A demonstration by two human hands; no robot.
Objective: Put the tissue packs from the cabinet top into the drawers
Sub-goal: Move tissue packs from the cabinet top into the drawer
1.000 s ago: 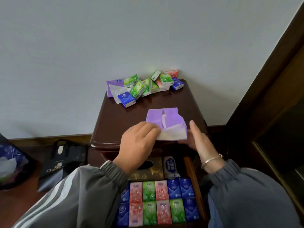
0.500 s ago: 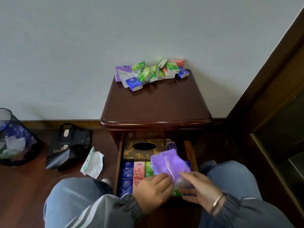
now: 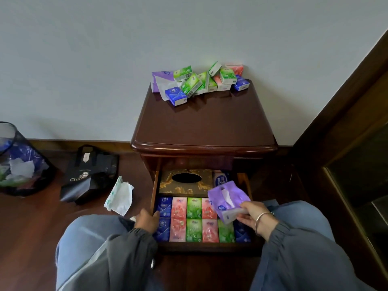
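Note:
A dark wooden cabinet (image 3: 201, 127) stands against the wall with its drawer (image 3: 156, 185) pulled out. My right hand (image 3: 253, 215) pinches a purple soft tissue pack (image 3: 227, 199) above the drawer's right side. My left hand (image 3: 147, 220) grips the drawer's left wall. Inside lie rows of blue, pink and green tissue packs (image 3: 194, 219), behind them a gold tissue box (image 3: 185, 182). Several small packs (image 3: 201, 81) and another purple pack (image 3: 160, 80) sit piled at the back of the cabinet top.
On the wooden floor to the left lie a crumpled tissue wrapper (image 3: 119, 196), a black paper bag (image 3: 90, 175) and a mesh waste bin (image 3: 19, 162). A dark wooden frame (image 3: 344, 114) runs along the right. My knees flank the drawer.
The purple pack came down from the cabinet top to the drawer. My left hand let go of it and moved to the drawer's left wall; my right hand holds it alone.

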